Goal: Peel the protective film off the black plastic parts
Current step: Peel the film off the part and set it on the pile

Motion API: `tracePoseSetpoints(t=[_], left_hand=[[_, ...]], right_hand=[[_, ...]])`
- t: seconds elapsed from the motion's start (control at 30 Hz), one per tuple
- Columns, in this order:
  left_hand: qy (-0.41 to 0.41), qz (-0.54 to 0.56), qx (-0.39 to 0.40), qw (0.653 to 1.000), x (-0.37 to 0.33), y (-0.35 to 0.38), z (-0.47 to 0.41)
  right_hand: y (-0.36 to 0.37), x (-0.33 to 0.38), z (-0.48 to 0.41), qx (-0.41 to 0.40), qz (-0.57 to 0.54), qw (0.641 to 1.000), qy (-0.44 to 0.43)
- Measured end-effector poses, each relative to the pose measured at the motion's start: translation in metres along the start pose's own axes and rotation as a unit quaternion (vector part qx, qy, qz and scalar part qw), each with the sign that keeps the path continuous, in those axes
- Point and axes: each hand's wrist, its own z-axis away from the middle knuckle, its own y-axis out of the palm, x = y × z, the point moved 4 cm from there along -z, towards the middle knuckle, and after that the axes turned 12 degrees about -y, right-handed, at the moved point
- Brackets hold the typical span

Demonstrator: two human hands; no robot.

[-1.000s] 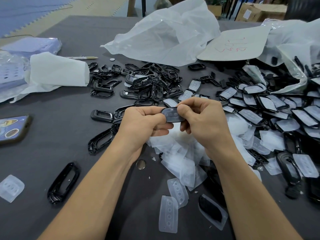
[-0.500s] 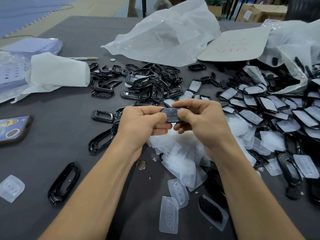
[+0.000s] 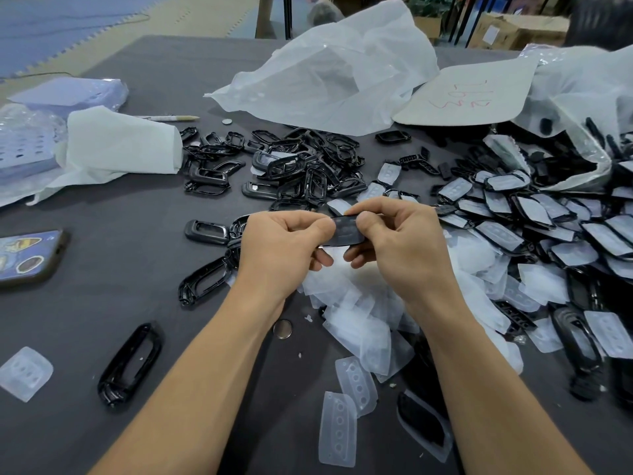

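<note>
- Dark grey table (image 3: pixel 113 234), strewn with parts.
- Left hand (image 3: pixel 281 248) and right hand (image 3: pixel 397 241) both pinch one black plastic part (image 3: pixel 346 231) above the heap of peeled film (image 3: pixel 363 303).
- Bare frames (image 3: pixel 294 169) stacked behind; many film-covered parts (image 3: pixel 548 217) wait right — plenty left, I'd say.

Bare table (image 3: pixel 113 262) left (a phone (image 3: pixel 29 255) at its edge); filmed parts (image 3: pixel 534 214) crowd right.
</note>
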Motion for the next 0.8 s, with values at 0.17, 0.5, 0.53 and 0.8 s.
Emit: tracePoseSetpoints(t=[0.17, 0.5, 0.53, 0.8], left_hand=[[0.033, -0.021, 0.007, 0.999, -0.002, 0.002, 0.004], [-0.069, 0.014, 0.124, 0.990, -0.002, -0.007, 0.001], [-0.072, 0.007, 0.126, 0.989, -0.002, -0.008, 0.000], [-0.049, -0.037, 0.116, 0.991, 0.000, -0.005, 0.000]], right_hand=[[0.002, 0.001, 0.002, 0.006, 0.056, 0.998, -0.027], [0.000, -0.004, 0.000, 0.004, 0.014, 1.000, -0.021], [0.000, -0.004, 0.000, 0.006, 0.015, 1.000, -0.022], [0.001, -0.004, 0.000, 0.012, -0.007, 1.000, -0.014]])
